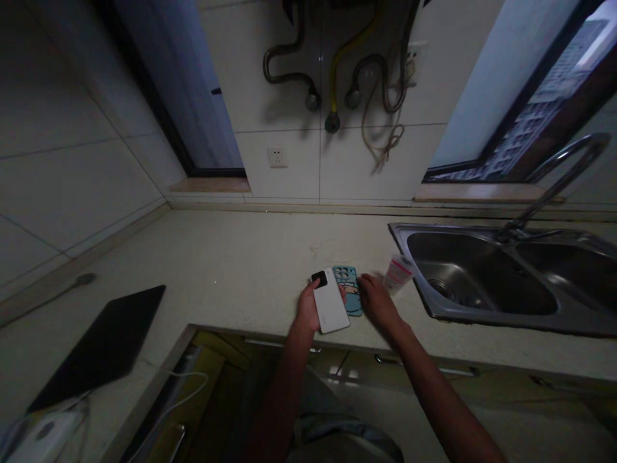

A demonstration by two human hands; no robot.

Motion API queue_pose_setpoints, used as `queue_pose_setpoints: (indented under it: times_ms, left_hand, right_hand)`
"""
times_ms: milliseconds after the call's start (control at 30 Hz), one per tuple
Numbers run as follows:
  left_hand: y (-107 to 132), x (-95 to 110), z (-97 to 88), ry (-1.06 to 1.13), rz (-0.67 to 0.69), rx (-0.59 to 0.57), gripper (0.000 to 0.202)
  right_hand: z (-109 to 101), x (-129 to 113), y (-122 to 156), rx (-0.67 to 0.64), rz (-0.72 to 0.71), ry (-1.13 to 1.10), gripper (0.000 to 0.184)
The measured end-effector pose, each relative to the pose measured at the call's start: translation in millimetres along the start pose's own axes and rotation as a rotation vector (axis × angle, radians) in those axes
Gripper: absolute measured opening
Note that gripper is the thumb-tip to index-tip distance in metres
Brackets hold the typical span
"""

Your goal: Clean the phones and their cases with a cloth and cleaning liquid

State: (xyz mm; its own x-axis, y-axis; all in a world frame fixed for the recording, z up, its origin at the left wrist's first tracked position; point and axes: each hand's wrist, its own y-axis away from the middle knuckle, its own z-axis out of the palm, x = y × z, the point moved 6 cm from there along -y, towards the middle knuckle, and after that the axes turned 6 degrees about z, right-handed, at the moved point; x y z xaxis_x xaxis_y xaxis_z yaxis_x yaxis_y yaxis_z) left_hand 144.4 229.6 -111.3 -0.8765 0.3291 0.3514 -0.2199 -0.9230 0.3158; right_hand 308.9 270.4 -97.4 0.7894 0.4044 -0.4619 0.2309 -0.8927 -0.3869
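Observation:
My left hand (pixel 308 308) is wrapped around a white phone (pixel 331 308), with its back and dark camera block facing up. Its fingertips show past the phone's right side, in front of a blue patterned phone case (pixel 353 302). Curled fingers of my right hand (pixel 378 301) pinch the case at its right edge; the fingertips are partly hidden. Just right of that hand, a clear plastic packet (pixel 399 273) with pink print sits on the counter near the sink.
The pale countertop (pixel 241 263) runs along a tiled wall. To the right is a double steel sink (pixel 463 270) with a tall faucet (pixel 554 180). A flat black panel (pixel 101 347) lies on the left arm of the counter, with a white cable (pixel 193 375) nearby. Pipes hang on the wall.

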Motion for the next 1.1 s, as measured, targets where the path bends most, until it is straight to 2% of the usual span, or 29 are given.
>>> queue_pose_setpoints:
  times_ms: [133, 267, 367, 433, 500, 600, 767, 867, 967, 1100]
  left_hand:
    - [2.5, -0.2, 3.2, 0.007, -0.007, -0.014, 0.046]
    - [1.9, -1.2, 3.4, 0.001, -0.008, -0.029, 0.046]
    - [-0.9, -2.4, 2.3, -0.005, 0.000, -0.053, 0.048]
    - [-2.9, -2.9, 1.4, -0.020, 0.006, -0.058, 0.048]
    - [-4.1, -1.1, 0.5, -0.040, 0.038, -0.047, 0.046]
    - [-4.2, 4.2, -0.4, -0.045, 0.111, -0.010, 0.040]
    - [-3.6, 9.9, -3.0, -0.013, 0.175, 0.063, 0.029]
    - [-4.3, 9.9, -4.1, 0.000, 0.175, 0.064, 0.029]
    - [-4.2, 9.0, -5.7, 0.003, 0.163, 0.057, 0.031]
    - [-2.6, 9.6, -5.6, 0.007, 0.168, 0.048, 0.035]
  right_hand:
    - [6.2, 6.5, 7.5, -0.055, -0.009, 0.023, 0.041]
    - [-11.9, -1.5, 14.8, 0.014, -0.033, -0.052, 0.041]
    - [-26.7, -22.8, 21.1, 0.075, -0.036, -0.143, 0.040]
    - [-29.5, -42.3, 26.4, 0.054, -0.045, -0.240, 0.040]
    - [-26.1, -61.4, 31.0, -0.006, -0.068, -0.304, 0.039]
    - [-17.8, -79.6, 34.1, -0.032, -0.130, -0.259, 0.043]
    - [8.4, -71.9, 33.0, -0.139, -0.072, -0.190, 0.055]
    - [17.8, -68.3, 38.0, -0.203, -0.119, -0.170, 0.065]
    - [16.1, -67.0, 43.1, -0.235, -0.171, -0.176, 0.068]
    - [8.9, -62.1, 45.3, -0.236, -0.160, -0.184, 0.067]
